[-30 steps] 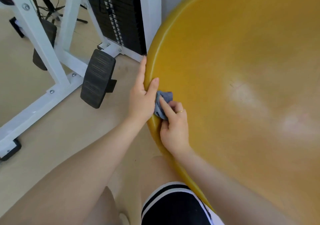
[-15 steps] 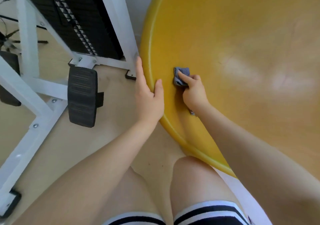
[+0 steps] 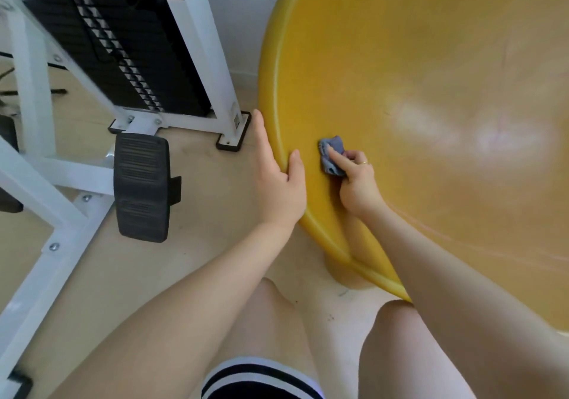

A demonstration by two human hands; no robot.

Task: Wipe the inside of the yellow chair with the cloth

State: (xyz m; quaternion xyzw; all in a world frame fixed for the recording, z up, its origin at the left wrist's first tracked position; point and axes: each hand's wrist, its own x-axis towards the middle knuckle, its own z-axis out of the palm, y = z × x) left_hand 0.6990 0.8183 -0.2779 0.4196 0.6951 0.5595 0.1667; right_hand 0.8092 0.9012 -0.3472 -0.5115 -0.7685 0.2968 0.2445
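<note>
From my head camera: my right hand (image 3: 357, 183) bunches the small blue cloth (image 3: 331, 155), forefinger pressed flat on it, the other fingers curled around its lower end, against the inner wall of the yellow chair (image 3: 431, 91). Just left of those fingers, my left hand (image 3: 278, 183) grips the chair's rim, thumb hooked inside, fingers straight along the outside. A white weight machine (image 3: 123, 60) stands beyond my left fingertips.
</note>
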